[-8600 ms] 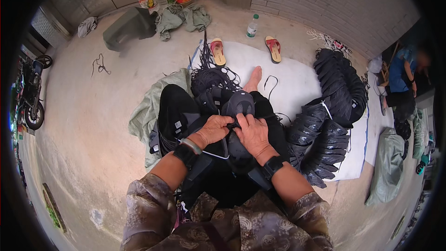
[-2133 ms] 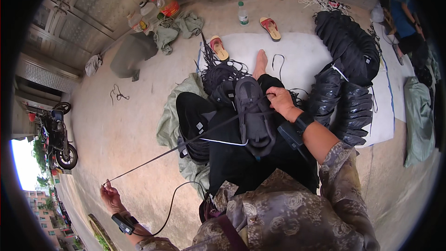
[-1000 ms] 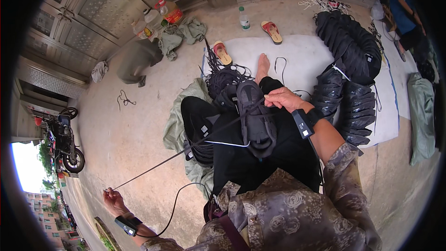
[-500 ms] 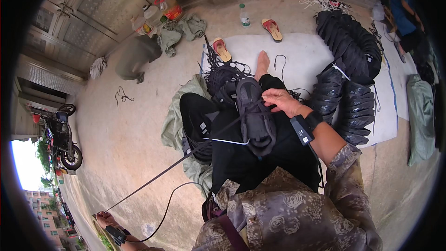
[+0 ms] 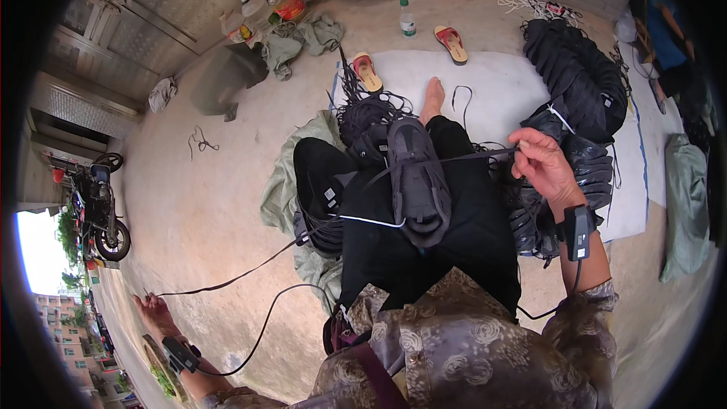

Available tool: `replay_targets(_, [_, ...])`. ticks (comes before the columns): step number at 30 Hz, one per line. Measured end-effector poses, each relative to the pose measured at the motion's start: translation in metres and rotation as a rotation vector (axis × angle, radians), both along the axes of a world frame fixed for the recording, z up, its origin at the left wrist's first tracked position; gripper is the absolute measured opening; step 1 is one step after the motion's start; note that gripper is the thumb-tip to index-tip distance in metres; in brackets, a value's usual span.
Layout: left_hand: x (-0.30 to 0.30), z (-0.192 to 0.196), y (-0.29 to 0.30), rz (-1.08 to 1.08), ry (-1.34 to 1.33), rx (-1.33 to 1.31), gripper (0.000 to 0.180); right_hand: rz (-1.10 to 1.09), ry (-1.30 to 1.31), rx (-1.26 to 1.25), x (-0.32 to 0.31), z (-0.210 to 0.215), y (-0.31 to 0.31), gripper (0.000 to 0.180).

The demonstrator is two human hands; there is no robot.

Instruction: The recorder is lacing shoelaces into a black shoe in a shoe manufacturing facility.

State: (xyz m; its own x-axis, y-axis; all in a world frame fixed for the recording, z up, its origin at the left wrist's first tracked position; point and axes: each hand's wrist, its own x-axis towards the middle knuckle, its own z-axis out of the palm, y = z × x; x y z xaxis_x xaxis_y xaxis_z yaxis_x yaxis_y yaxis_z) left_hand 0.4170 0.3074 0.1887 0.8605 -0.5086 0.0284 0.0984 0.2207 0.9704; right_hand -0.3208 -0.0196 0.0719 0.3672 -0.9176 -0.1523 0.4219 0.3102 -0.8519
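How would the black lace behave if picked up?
Probably floppy: the black lace runs in a slack curve between the left hand and the dark grey shoe. Likely very light too, being so thin.

Right hand [image 5: 539, 167] is pulling shoelace [image 5: 477, 155] outward
It is moving beyond the lap's [image 5: 481, 235] right edge; the left strand [image 5: 219, 285] is sagging.

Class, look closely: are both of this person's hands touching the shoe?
No: the left hand is far out left and the right hand clear of the shoe, each pinching lace.
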Motion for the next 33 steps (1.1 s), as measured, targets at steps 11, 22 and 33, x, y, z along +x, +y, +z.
replay_targets(11, [-0.226,-0.064,-0.242,-0.523,-0.025,0.152,0.001,-0.860,-0.232,-0.262,-0.291,0.053,0.006,0.033])
replay_targets(22, [-0.351,-0.071,-0.291,-0.847,0.009,0.190,0.004,-0.529,-0.129,-0.446,-0.401,0.108,0.034,0.034])
replay_targets(33, [-0.411,-0.080,-0.284,-1.180,0.136,0.149,0.015,0.007,-0.065,0.038,0.018,0.024,0.011,0.037])
